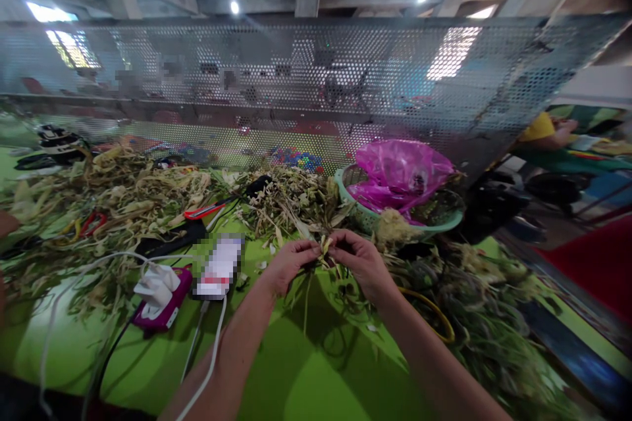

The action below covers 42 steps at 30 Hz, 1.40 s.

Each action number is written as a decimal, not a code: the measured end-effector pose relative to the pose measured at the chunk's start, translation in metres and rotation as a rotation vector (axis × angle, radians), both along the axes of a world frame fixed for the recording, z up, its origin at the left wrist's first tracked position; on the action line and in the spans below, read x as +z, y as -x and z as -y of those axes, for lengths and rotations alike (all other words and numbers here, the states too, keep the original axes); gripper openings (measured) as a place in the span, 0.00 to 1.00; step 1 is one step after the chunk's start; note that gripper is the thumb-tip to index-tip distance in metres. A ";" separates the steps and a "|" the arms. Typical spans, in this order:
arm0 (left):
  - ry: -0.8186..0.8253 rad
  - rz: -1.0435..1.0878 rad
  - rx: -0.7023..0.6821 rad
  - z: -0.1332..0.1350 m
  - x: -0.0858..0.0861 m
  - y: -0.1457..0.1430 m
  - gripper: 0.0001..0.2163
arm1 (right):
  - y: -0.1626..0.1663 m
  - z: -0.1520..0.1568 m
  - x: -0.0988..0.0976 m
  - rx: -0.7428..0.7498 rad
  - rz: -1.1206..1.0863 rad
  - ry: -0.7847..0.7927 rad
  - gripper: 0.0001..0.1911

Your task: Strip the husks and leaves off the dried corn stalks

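Above the green table, my left hand and my right hand meet with thumbs and fingers pinched. Between the fingertips is a small yellowish dried plant piece; its exact kind is too small to tell. Just beyond my hands lies a heap of dried plant stems. Behind my right hand stands a light green basket with a pink plastic bag in it. A tan fibrous clump rests against the basket's near side.
Left of my arms are a phone on a cable, a purple power strip with white plugs, and a red cutter. More plants lie at right. A perforated metal screen rises behind. A person's arm shows far right.
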<state>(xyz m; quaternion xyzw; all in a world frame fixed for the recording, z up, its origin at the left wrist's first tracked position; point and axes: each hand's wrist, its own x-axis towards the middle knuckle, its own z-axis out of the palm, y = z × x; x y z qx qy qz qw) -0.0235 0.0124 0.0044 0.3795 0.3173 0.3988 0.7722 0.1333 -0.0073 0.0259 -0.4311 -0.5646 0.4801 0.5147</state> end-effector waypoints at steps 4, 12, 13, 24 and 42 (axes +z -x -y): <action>-0.243 -0.152 0.074 -0.005 -0.005 -0.002 0.13 | -0.003 -0.004 -0.007 -0.112 0.121 -0.085 0.12; -0.545 -0.396 0.158 -0.010 -0.013 -0.006 0.10 | -0.003 -0.003 -0.006 -0.205 0.332 -0.199 0.08; -0.560 -0.414 0.165 -0.010 -0.012 -0.006 0.10 | -0.003 -0.003 -0.006 -0.198 0.332 -0.190 0.08; -0.404 -0.304 0.117 -0.006 -0.012 -0.007 0.11 | -0.007 -0.011 -0.019 -0.155 0.178 -0.087 0.14; -0.595 -0.365 0.274 -0.005 -0.010 -0.008 0.07 | 0.000 -0.009 -0.018 -0.200 0.168 -0.105 0.13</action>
